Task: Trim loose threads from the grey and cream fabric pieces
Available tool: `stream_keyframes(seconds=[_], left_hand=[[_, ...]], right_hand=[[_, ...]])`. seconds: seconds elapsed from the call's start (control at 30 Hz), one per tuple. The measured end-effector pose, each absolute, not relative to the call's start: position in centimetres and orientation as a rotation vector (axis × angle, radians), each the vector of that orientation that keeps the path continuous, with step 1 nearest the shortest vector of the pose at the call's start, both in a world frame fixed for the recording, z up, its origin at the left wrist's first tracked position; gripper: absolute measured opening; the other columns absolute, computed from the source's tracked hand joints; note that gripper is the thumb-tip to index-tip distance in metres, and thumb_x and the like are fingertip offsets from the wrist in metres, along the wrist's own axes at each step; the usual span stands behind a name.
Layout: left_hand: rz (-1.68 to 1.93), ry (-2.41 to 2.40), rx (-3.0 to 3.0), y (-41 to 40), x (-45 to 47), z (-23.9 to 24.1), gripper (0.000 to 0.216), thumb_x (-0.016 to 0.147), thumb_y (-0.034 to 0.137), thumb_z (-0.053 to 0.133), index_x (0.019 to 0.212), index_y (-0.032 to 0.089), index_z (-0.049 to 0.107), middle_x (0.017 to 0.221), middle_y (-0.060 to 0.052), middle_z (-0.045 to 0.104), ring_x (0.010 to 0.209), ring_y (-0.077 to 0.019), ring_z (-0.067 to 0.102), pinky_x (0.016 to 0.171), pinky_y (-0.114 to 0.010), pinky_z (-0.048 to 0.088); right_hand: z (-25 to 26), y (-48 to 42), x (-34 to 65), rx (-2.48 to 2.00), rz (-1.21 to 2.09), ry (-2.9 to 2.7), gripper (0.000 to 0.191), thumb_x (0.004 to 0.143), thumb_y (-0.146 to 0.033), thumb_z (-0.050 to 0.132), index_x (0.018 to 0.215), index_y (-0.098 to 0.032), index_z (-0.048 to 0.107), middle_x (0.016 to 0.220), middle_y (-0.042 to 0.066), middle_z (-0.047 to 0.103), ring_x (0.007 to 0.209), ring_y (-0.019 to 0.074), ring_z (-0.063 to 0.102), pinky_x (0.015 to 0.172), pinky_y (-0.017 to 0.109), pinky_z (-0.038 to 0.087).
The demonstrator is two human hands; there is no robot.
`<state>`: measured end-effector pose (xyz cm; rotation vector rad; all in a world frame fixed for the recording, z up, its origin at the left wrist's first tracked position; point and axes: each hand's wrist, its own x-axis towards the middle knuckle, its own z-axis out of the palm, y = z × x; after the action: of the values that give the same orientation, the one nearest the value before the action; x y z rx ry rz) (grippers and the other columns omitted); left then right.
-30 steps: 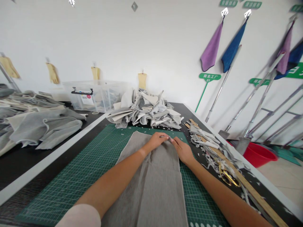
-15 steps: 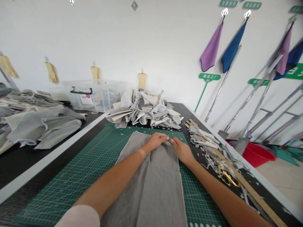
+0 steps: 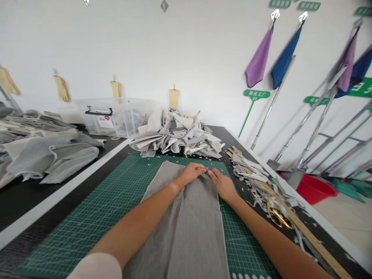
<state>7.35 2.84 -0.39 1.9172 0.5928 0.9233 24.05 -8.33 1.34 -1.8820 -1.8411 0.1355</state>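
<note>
1. Okay, L hand (image 3: 188, 173) & R hand (image 3: 223, 185) close together, fingertips almost meeting, both on far end of grey cloth strip (image 3: 192, 232). Can't tell if pinching or just pressing.
2. Small thin metal-looking bit (image 3: 201, 168) at L fingertips; too small to ID.
3. Cloth lies flat lengthwise on green cutting mat (image 3: 116, 201), far end just short of mat's far edge, near end running toward camera between forearms.
4. Mat sits on black tabletop (image 3: 221, 135). Heap of pale grey & cream offcuts (image 3: 177, 133) at tabletop's far edge, just past mat.
5. Along R edge of tabletop: wooden ruler (image 3: 308, 236), gold-handled scissors (image 3: 279, 217), cloth strips (image 3: 250, 170) & snippets, all beside mat.
6. Past white strip on L, 2nd tabletop: folded grey cloth pieces (image 3: 49, 159); clear plastic bin w/ black handle (image 3: 101, 120) at its far side.
7. Off R side, on floor: red basin (image 3: 315, 190). Purple towel (image 3: 257, 56) & blue towel (image 3: 285, 58) hang on wall.
</note>
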Motion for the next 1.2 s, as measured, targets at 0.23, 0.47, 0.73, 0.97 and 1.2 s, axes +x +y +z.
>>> stream_keyframes(seconds=[0.23, 0.47, 0.73, 0.97, 1.2], left_hand=[[0.916, 0.589, 1.917, 2.6, 7.2, -0.1, 0.036, 0.084, 0.045, 0.064, 0.095, 0.013, 0.077, 0.099, -0.008, 0.076, 0.096, -0.0221, 0.068, 0.089, -0.03, 0.05], [0.916, 0.557, 1.92, 2.8, 7.3, -0.5, 0.036, 0.085, 0.044, 0.063, 0.096, 0.013, 0.077, 0.101, -0.008, 0.076, 0.098, -0.0221, 0.068, 0.091, -0.031, 0.049], [0.938, 0.636, 1.948, 2.5, 7.3, -0.1, 0.035, 0.085, 0.042, 0.061, 0.098, 0.013, 0.076, 0.101, -0.008, 0.076, 0.096, -0.0211, 0.068, 0.089, -0.029, 0.049], [0.99, 0.636, 2.005, 2.0, 7.2, 0.4, 0.031, 0.088, 0.038, 0.058, 0.099, 0.015, 0.076, 0.101, -0.006, 0.076, 0.096, -0.0193, 0.067, 0.091, -0.027, 0.048], [1.004, 0.688, 2.087, 1.5, 7.3, 0.4, 0.029, 0.089, 0.039, 0.057, 0.101, 0.018, 0.075, 0.103, -0.005, 0.075, 0.098, -0.0195, 0.067, 0.094, -0.028, 0.048]], right_hand=[[0.9, -8.2, 24.3, -1.89, 0.07, -1.868, 0.044, 0.104, -0.054, 0.022, 0.091, -0.026, 0.053, 0.076, 0.0, 0.065, 0.069, 0.0173, 0.062, 0.056, 0.025, 0.025], [1.2, -8.3, 24.0, -1.926, 0.065, -1.858, 0.048, 0.104, -0.056, 0.018, 0.091, -0.026, 0.053, 0.078, 0.001, 0.066, 0.072, 0.0176, 0.063, 0.057, 0.025, 0.027], [2.1, -8.3, 23.9, -2.28, 0.01, -1.663, 0.053, 0.101, -0.062, 0.018, 0.107, -0.025, 0.057, 0.092, 0.006, 0.071, 0.084, 0.0235, 0.068, 0.066, 0.027, 0.035], [2.1, -8.6, 24.0, -2.359, -0.067, -1.613, 0.04, 0.102, -0.052, 0.031, 0.114, -0.025, 0.058, 0.099, 0.007, 0.07, 0.089, 0.0253, 0.068, 0.071, 0.031, 0.04], [2.0, -8.5, 24.6, -1.911, -0.212, -1.788, 0.04, 0.103, -0.045, 0.033, 0.098, -0.022, 0.065, 0.093, 0.006, 0.063, 0.092, 0.0207, 0.059, 0.08, 0.029, 0.039]])
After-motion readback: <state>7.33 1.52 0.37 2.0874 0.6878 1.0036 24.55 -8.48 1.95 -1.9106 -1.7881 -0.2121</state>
